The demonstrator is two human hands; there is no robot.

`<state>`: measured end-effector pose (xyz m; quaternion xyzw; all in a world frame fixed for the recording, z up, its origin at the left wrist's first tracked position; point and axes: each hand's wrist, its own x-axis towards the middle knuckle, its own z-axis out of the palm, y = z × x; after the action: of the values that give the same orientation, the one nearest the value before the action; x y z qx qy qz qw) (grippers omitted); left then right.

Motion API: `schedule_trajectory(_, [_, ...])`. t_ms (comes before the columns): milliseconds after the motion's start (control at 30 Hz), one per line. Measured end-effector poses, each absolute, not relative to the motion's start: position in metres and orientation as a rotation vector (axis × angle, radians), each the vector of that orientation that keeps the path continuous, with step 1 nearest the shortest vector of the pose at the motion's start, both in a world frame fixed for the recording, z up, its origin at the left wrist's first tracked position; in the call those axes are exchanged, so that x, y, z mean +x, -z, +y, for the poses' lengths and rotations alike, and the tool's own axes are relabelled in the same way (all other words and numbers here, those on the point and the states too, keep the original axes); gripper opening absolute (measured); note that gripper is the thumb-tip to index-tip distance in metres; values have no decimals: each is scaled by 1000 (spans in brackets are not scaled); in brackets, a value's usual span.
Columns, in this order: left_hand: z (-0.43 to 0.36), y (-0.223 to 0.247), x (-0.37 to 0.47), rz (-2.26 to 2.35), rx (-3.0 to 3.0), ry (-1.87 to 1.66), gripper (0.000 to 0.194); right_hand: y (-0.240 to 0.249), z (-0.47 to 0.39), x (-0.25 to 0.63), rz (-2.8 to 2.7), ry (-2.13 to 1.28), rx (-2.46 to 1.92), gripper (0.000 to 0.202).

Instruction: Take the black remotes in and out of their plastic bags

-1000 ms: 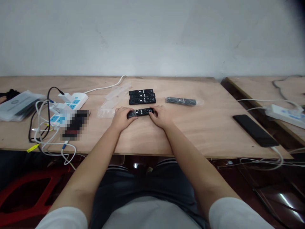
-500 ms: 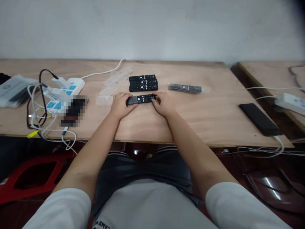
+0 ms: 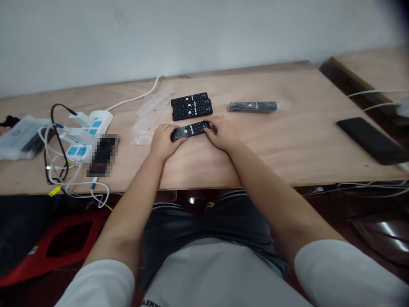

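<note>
Between the front and back edges of the bench [image 3: 271, 149], your left hand [image 3: 164, 140] and right hand [image 3: 221, 132] are closed on a remote [image 3: 194, 129], one at each end; other remotes [image 3: 191, 107] lie just behind.

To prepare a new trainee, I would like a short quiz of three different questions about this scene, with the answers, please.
1. Multiple choice: what do the left hand and the right hand hold between them?
A) a phone
B) a black remote
C) a white cable

2. True or false: from the person's side, the wrapped remote lies to the right of the grouped remotes.

3. Fill the gap: from the person's side, the power strip lies to the ____ of both hands on the table.

Key: 1. B; 2. true; 3. left
</note>
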<state>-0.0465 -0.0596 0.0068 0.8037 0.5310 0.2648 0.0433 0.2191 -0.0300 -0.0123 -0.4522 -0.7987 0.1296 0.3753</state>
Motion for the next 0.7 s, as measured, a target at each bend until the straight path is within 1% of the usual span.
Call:
schedule_trajectory(167, [-60,-9,-43,1630,2506,-760,42,11,-31,218,-2013,-386,-1157,38])
schedule_trajectory(433, [-62,-9,-23,1657,2521,-746,41,11,-31,219,-2047,-345,-1169,37])
schedule_trajectory(567, [-53,-10,-6,1599,2577,-717,39,16,-28,220,-2003,-326,-1176,34])
schedule_trajectory(700, [-40,-9,12,1579,2619,-693,37,18,-26,220,-1909,-296,-1277,28])
